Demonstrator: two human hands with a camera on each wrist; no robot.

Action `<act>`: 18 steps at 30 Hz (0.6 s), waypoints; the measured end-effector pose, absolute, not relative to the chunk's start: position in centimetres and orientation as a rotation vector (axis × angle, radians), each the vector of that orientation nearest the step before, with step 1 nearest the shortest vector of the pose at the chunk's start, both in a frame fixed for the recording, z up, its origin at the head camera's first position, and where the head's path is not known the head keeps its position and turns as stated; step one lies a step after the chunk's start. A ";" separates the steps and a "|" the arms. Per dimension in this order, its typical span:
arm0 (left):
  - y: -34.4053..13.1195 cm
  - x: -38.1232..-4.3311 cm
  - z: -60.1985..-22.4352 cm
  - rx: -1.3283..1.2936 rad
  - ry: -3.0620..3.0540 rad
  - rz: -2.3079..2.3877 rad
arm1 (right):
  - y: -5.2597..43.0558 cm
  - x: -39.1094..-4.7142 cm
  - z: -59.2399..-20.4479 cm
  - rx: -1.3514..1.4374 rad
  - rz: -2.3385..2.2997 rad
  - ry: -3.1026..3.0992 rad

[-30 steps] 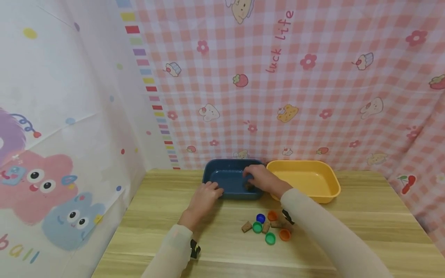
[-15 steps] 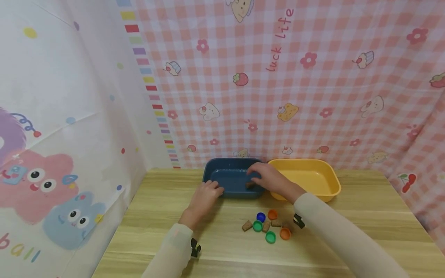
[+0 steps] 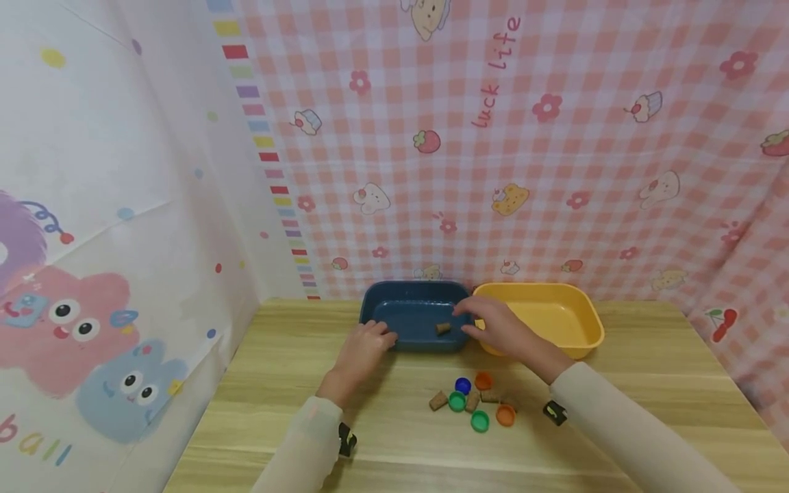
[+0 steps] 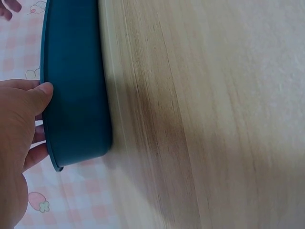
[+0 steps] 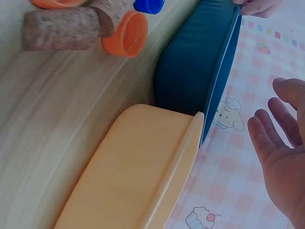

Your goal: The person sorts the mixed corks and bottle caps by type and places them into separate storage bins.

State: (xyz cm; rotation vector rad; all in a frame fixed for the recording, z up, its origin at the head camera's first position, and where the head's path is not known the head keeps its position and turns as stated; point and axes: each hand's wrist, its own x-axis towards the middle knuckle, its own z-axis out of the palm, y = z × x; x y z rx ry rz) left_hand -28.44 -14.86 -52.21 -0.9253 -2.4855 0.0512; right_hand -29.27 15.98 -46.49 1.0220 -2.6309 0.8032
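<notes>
My left hand [image 3: 365, 348] grips the near left rim of the dark blue tray [image 3: 407, 318]. In the left wrist view its thumb [image 4: 45, 90] lies on the outer wall, with the fingers over the inner side. A single brown cork [image 3: 443, 329] lies inside that tray, toward its right end. Above the spot where the blue tray meets the yellow tray [image 3: 548, 311] hovers my right hand [image 3: 496, 325], fingers spread and holding nothing. The right wrist view shows its palm and fingers [image 5: 259, 133] apart from both trays.
On the wooden table in front of the trays lie several corks [image 3: 438, 400] among bottle caps: a blue cap [image 3: 463, 386], green caps [image 3: 479, 421] and orange caps [image 3: 506, 415]. A pink checked cloth [image 3: 444, 171] hangs right behind the trays.
My right hand has let go of the cork in the blue tray and drawn back to the right, uncovering it. My left hand stays on the rim.
</notes>
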 end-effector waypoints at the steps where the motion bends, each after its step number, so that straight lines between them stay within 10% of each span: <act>1: -14.9 -28.4 -52.2 -0.926 -2.488 0.057 | 16.3 -29.0 -46.6 1.026 0.800 -2.615; 18: -14.8 -28.5 -52.2 -0.930 -2.474 0.017 | 20.5 -24.2 -48.3 0.919 0.879 -2.665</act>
